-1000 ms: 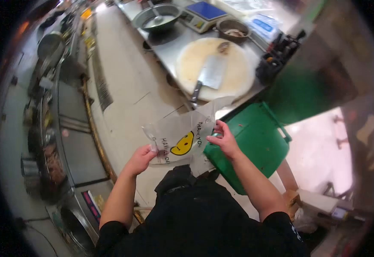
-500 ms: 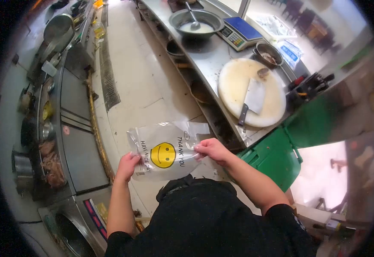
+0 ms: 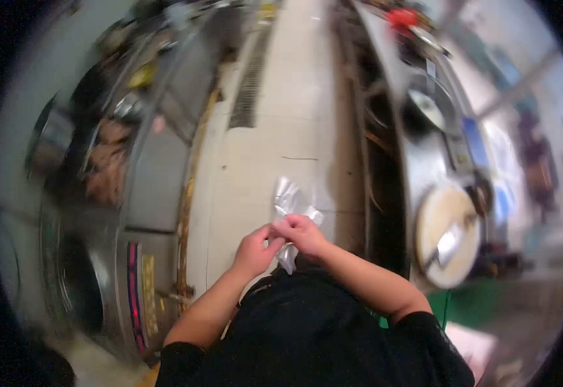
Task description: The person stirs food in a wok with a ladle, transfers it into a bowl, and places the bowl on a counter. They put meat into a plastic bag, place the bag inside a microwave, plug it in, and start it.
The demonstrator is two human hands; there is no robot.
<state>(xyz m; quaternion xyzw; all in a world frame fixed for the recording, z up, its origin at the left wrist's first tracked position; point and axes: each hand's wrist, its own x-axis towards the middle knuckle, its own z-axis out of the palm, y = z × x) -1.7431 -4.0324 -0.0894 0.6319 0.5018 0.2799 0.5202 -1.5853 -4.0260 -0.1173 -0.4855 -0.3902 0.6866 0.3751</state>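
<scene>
I see floor (image 3: 288,138) ahead, the counter (image 3: 418,151) at right, the chopping board (image 3: 442,213) on it. Over the floor hangs a crumpled clear bag (image 3: 286,197), pinched by left hand (image 3: 255,253) and right hand (image 3: 301,233). I judge the step as bunching it; the next move calls for a steady hold.

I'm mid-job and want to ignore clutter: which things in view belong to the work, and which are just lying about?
Likely in the job:
plastic bag, crumpled between left hand and right hand

Likely just lying about:
round chopping board
cleaver, on the board
blue-topped scale, blurred
</scene>
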